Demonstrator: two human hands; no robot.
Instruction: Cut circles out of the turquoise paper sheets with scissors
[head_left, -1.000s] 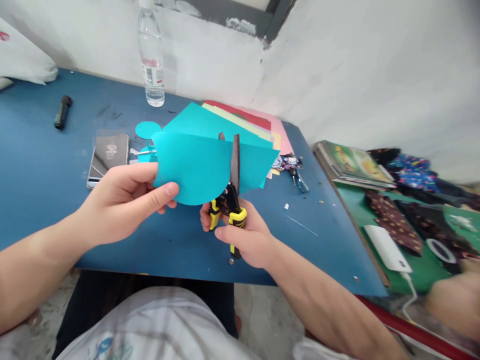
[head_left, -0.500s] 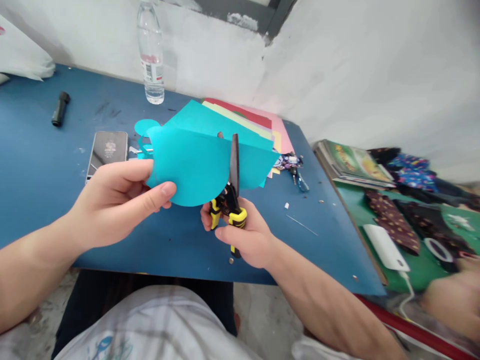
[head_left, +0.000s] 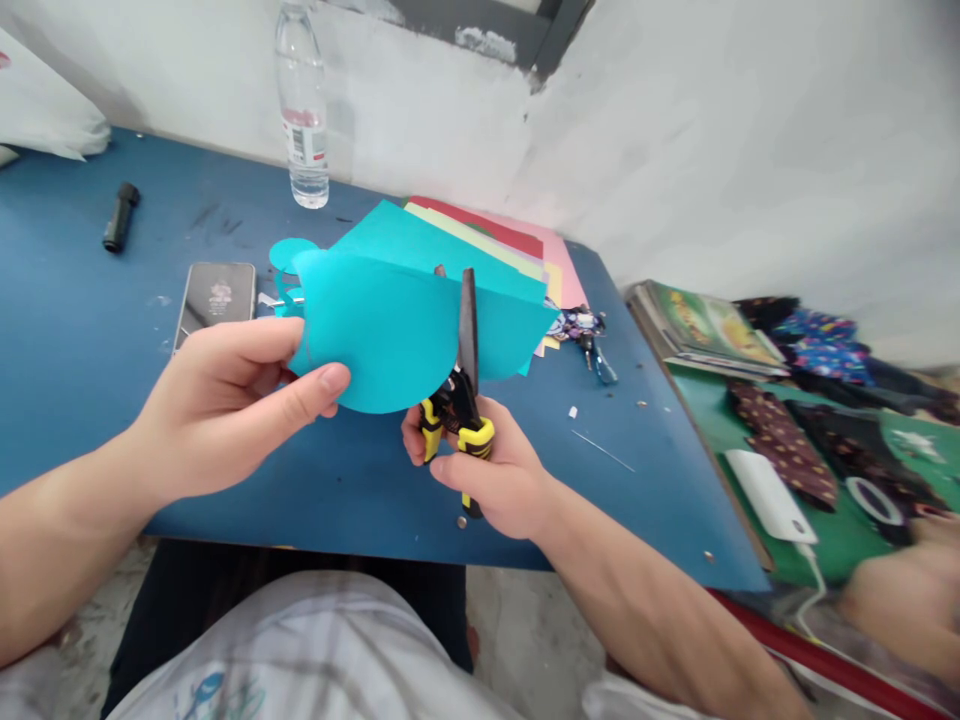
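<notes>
Between the thumb and fingers of my left hand (head_left: pixel 247 400) is the left edge of a turquoise sheet of paper (head_left: pixel 375 335), raised above the table. Its lower edge is rounded. My right hand (head_left: pixel 487 460) is wrapped round the black and yellow handles of a pair of scissors (head_left: pixel 466 340). One dark blade lies in front of the paper, and the tip of the other shows past its upper edge; the blades straddle the sheet at the right end of the curve. The rest of the back blade is hidden.
On the blue table (head_left: pixel 262 510) are a phone (head_left: pixel 217 300), a black flashlight (head_left: pixel 121 217), a water bottle (head_left: pixel 304 120), coloured sheets (head_left: pixel 562 265), keys (head_left: pixel 589 330) and a thin metal rod (head_left: pixel 604 450). Magazines (head_left: pixel 712 325) and a white power bank (head_left: pixel 769 495) lie rightward, near another person's arm (head_left: pixel 907 600).
Almost nothing differs. My left hand has shifted very slightly left with the paper, while the scissors stay in the same place on the sheet.
</notes>
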